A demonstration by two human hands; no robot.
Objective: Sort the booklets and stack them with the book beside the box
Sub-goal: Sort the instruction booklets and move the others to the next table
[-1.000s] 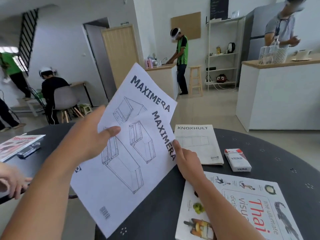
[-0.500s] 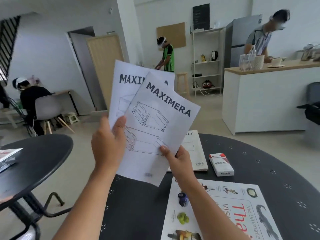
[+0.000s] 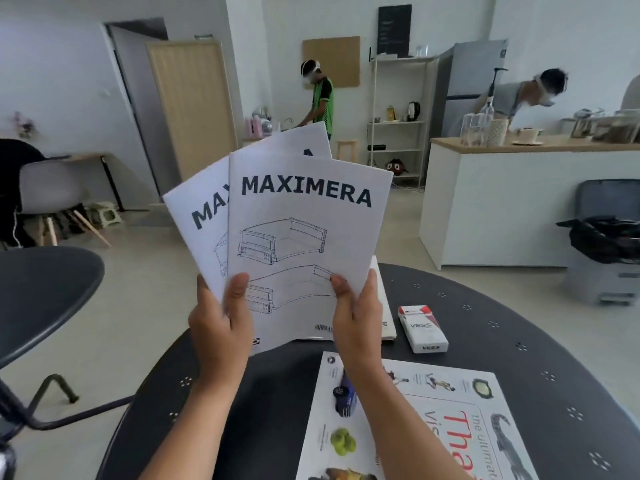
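Observation:
I hold white MAXIMERA booklets fanned upright above the dark round table (image 3: 485, 344). The front booklet (image 3: 304, 244) is gripped at its lower corners by my left hand (image 3: 221, 323) and my right hand (image 3: 356, 323). A second booklet (image 3: 201, 216) sticks out behind it on the left, and the corner of a third (image 3: 304, 140) shows at the top. Another booklet (image 3: 386, 306) lies flat on the table, mostly hidden behind my right hand. A small white and red VESS box (image 3: 422, 329) lies to its right. The large Thai dictionary book (image 3: 433, 427) lies in front, under my right forearm.
A second dark round table (image 3: 41, 292) stands at the left. A white counter (image 3: 519, 202) and a grey bin with a black bag (image 3: 609, 240) are at the right. Two people work in the background, one at a far counter, one behind the white counter.
The booklets have turned from tilted to upright and squared toward me. My hands have shifted to the lower corners. The view has swung right, off the left table.

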